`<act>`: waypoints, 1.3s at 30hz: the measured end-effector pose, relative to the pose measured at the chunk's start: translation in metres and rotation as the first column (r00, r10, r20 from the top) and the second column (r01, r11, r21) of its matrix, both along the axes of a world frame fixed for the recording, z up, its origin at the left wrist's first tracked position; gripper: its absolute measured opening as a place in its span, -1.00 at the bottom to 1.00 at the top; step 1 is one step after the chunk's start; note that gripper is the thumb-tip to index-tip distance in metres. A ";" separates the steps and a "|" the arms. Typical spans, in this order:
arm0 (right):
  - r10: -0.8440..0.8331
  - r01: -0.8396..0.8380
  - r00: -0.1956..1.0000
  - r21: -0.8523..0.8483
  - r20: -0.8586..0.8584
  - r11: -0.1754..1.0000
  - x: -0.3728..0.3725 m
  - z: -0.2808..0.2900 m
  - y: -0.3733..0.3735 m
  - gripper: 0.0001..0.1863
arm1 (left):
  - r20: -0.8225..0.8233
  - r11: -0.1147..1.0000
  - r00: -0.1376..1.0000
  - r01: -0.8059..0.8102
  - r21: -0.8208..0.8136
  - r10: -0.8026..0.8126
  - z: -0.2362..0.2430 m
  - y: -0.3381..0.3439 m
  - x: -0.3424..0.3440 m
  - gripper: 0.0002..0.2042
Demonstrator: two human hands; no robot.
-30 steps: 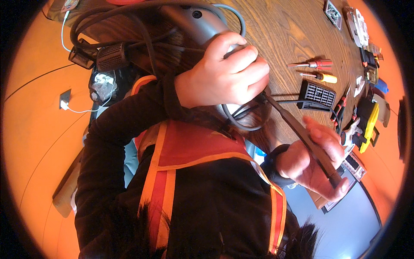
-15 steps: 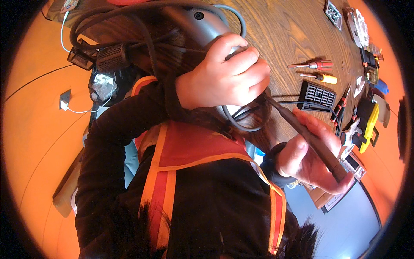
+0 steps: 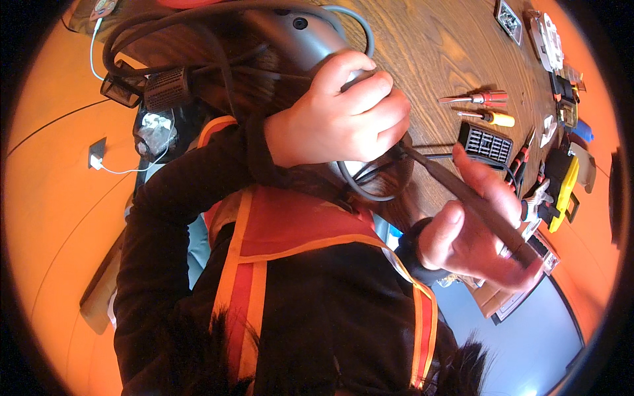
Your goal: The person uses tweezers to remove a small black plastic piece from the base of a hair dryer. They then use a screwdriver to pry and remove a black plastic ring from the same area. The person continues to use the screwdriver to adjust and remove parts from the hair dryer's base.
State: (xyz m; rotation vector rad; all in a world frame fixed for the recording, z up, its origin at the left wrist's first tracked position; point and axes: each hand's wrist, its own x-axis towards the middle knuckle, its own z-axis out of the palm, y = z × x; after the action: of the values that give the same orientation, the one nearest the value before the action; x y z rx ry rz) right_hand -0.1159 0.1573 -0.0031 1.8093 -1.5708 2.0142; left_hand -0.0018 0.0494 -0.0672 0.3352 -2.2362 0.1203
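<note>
My left hand is wrapped round a grey rounded device that has a dark round hole near its far end. A thick dark cable loops about it, and my fingers hide its middle. In my right hand lies a slim dark screwdriver, slanting from the palm up toward the device. Its back end rests against the hand near the little finger, while thumb and forefinger are spread away from the handle. The screwdriver's tip reaches the device just under my left hand; the exact contact is hidden.
On the wooden table lie a red-handled screwdriver, a yellow-handled screwdriver and a black bit case. Pliers and other tools crowd the right edge. A white cable runs to a wall socket at left.
My right thumb and forefinger have opened away from the screwdriver, and its back end has shifted slightly right. My left hand keeps its hold on the device.
</note>
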 end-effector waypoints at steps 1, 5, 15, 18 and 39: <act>0.007 -0.007 1.000 0.004 0.002 1.000 -0.001 0.001 0.000 -0.29 | -0.006 1.000 1.000 -0.005 -0.006 0.005 0.000 0.000 0.000 -0.81; 0.029 -0.029 1.000 0.019 0.005 0.999 -0.002 0.002 0.001 -0.31 | 0.004 1.000 1.000 -0.009 0.008 0.009 -0.001 0.001 0.000 -0.81; 0.167 -0.166 0.986 0.135 0.010 0.977 -0.013 0.009 0.005 -0.36 | 0.010 1.000 1.000 0.003 0.023 -0.003 -0.001 0.001 0.000 -0.80; 0.189 -0.187 0.982 0.135 0.003 0.973 -0.014 0.007 0.006 -0.37 | -0.014 1.000 1.000 0.012 0.022 -0.012 -0.001 0.001 0.000 -0.80; 0.171 -0.180 0.984 0.406 0.059 0.896 -0.016 0.018 0.010 -0.59 | -0.161 0.999 0.987 -0.033 -0.015 0.030 -0.004 -0.001 -0.011 -0.92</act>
State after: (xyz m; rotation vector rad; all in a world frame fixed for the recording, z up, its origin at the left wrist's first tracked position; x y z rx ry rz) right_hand -0.1319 0.1676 0.0151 2.1433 -2.0335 1.8789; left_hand -0.0123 0.0482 -0.0712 0.3584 -2.0701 0.1251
